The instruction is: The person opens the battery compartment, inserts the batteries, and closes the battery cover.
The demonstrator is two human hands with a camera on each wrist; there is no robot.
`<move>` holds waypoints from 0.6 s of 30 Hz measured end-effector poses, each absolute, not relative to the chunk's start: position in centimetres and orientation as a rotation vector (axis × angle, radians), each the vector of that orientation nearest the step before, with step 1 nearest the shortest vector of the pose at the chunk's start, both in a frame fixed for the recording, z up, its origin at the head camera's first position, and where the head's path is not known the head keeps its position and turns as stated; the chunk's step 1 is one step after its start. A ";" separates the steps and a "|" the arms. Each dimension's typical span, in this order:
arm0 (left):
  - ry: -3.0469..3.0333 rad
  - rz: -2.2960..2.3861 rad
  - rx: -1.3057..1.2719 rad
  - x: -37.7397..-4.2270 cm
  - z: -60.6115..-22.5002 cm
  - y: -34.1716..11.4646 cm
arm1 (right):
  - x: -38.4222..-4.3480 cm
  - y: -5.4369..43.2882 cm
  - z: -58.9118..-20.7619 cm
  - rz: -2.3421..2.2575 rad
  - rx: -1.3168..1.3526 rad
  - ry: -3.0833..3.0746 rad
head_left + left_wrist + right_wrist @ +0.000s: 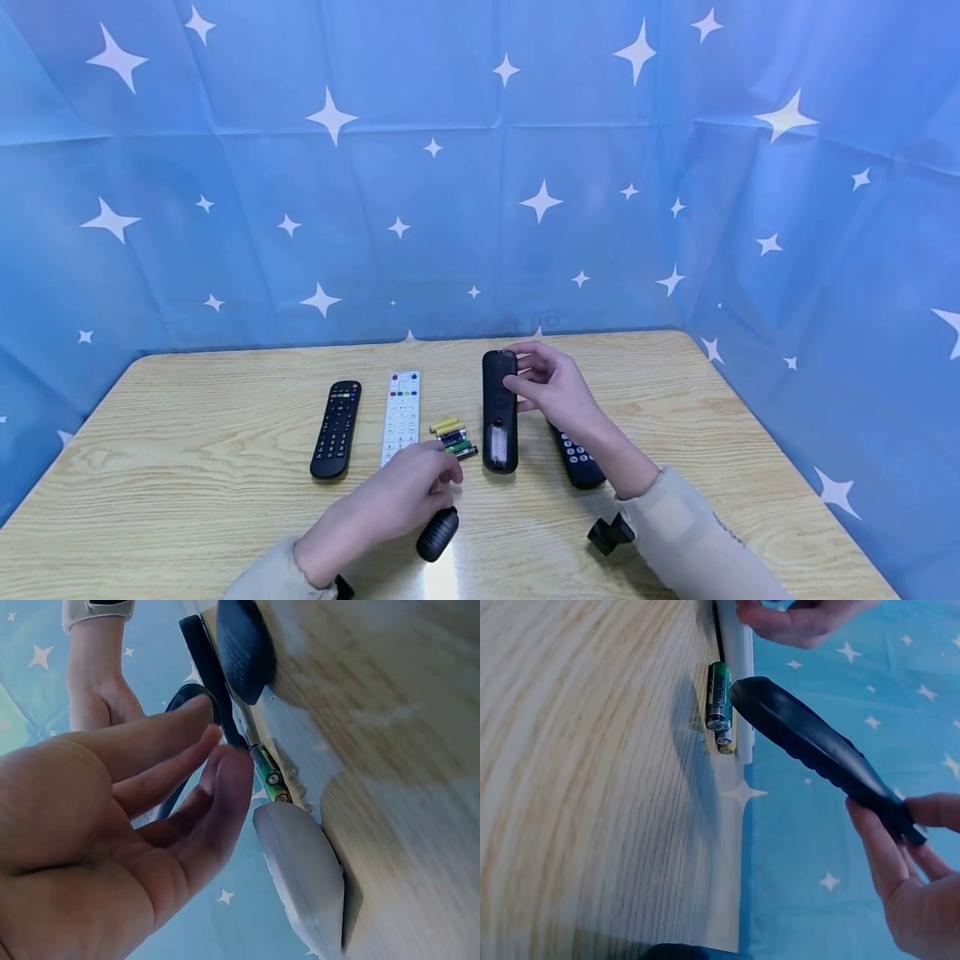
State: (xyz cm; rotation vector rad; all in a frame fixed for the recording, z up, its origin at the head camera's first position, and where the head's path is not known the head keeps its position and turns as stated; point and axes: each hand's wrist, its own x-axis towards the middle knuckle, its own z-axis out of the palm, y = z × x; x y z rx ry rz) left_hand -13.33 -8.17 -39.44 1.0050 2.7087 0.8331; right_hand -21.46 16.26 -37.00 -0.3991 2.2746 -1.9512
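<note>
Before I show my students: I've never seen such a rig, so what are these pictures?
No machine: a person works bare-handed at a wooden table. The wide picture is from a head-worn camera; the close ones, from each wrist. The right hand holds a black remote with its battery slot open. The left hand is near the batteries and a small ribbed black piece; whether it grips anything is unclear. A white remote and two more black remotes lie there too.
</note>
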 end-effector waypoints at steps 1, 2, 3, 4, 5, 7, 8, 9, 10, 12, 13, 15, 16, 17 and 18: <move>2.721 0.832 0.997 -13.4 -39.4 -8.1 | -21.5 16.3 -37.0 -1.951 -0.399 2.276; 2.738 0.824 0.994 -13.5 -39.4 -8.0 | -21.5 16.3 -37.0 -1.951 -0.398 2.276; 2.752 0.817 0.990 -13.5 -39.4 -7.9 | -21.5 16.3 -37.0 -1.950 -0.396 2.277; 2.767 0.807 0.985 -13.6 -39.4 -7.8 | -21.5 16.3 -37.0 -1.950 -0.394 2.277; 2.784 0.795 0.985 -13.7 -39.4 -7.7 | -21.5 16.3 -37.0 -1.947 -0.391 2.279; 2.823 0.773 1.000 -13.8 -39.4 -7.5 | -21.5 16.4 -36.9 -1.946 -0.389 2.280; 2.841 0.759 1.006 -13.9 -39.5 -7.4 | -21.5 16.4 -36.9 -1.946 -0.388 2.280; 2.855 0.746 1.011 -14.0 -39.5 -7.3 | -21.5 16.4 -36.9 -1.945 -0.390 2.279; 2.868 0.727 1.010 -14.1 -39.5 -7.3 | -21.5 16.4 -36.9 -1.945 -0.393 2.279; 2.896 0.682 1.006 -14.2 -39.6 -7.1 | -21.4 16.4 -36.8 -1.945 -0.400 2.276; 2.908 0.659 1.004 -14.2 -39.7 -7.1 | -21.4 16.4 -36.8 -1.943 -0.403 2.276; 2.933 0.608 1.005 -14.3 -39.7 -7.0 | -21.4 16.4 -36.8 -1.940 -0.410 2.276; 2.949 0.579 1.009 -14.3 -39.8 -7.0 | -21.4 16.4 -36.8 -1.939 -0.410 2.278; 2.964 0.553 1.015 -14.4 -39.8 -7.0 | -21.4 16.4 -36.8 -1.938 -0.410 2.280; 2.973 0.533 1.015 -14.4 -39.8 -7.0 | -21.4 16.4 -36.8 -1.937 -0.409 2.282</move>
